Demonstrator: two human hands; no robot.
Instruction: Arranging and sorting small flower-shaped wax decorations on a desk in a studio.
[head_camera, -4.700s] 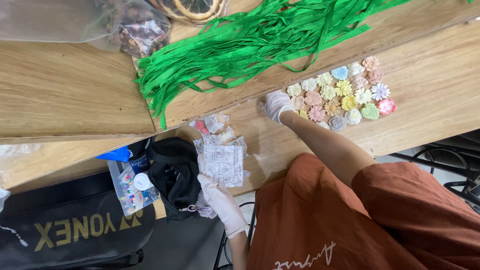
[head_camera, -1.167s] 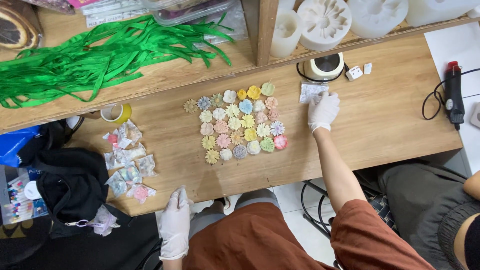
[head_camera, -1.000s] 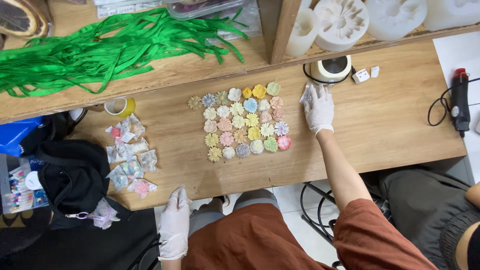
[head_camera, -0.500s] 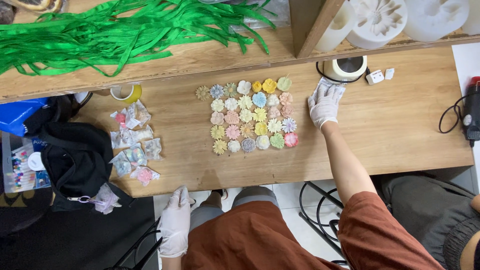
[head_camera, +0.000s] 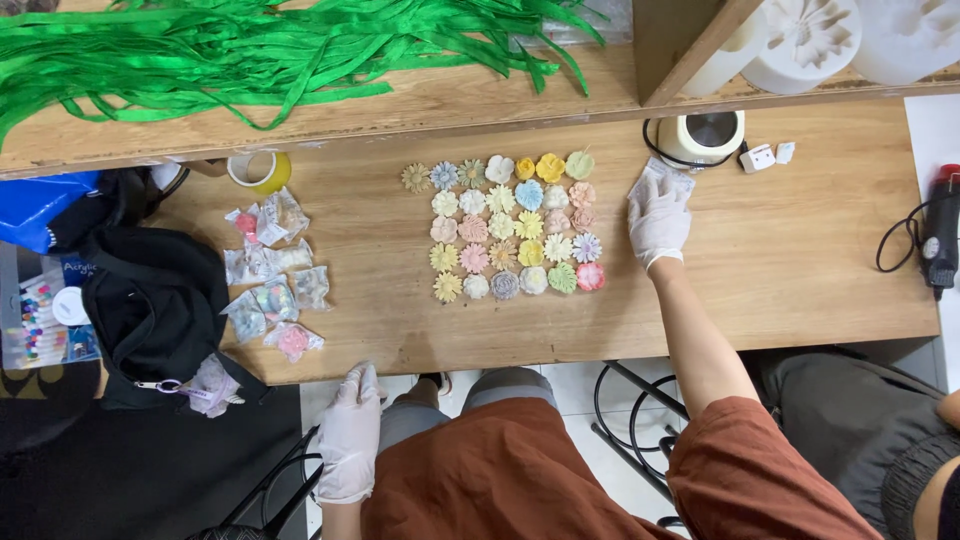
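**A:** In the head view, what does the gloved right hand (head_camera: 657, 215) touch?

**B:** It lies flat on a thin, crinkly, clear plastic packet (head_camera: 668, 180) on the wooden tabletop (head_camera: 800, 260), fingers spread and nearly straight, pressing rather than gripping. The packet sits just beside a round cream pot with a dark cable (head_camera: 702, 135).

**A:** And the left hand (head_camera: 350, 432)?

**B:** Also in a white glove, it hangs below the table's near edge, fingers loosely extended, holding nothing.

**A:** What lies between them?

**B:** A grid of small moulded pastel flowers (head_camera: 507, 228), matte and petal-ridged, roughly two dozen; an exact count is hard to make. To the left are about eight small crinkled clear bags (head_camera: 268, 272) with coloured pieces inside, and one yellow tape roll (head_camera: 258, 170).

**A:** Beyond?

**B:** Glossy green ribbon strips (head_camera: 260, 50) in a loose heap, and white ridged flower moulds (head_camera: 810, 40), at least two.
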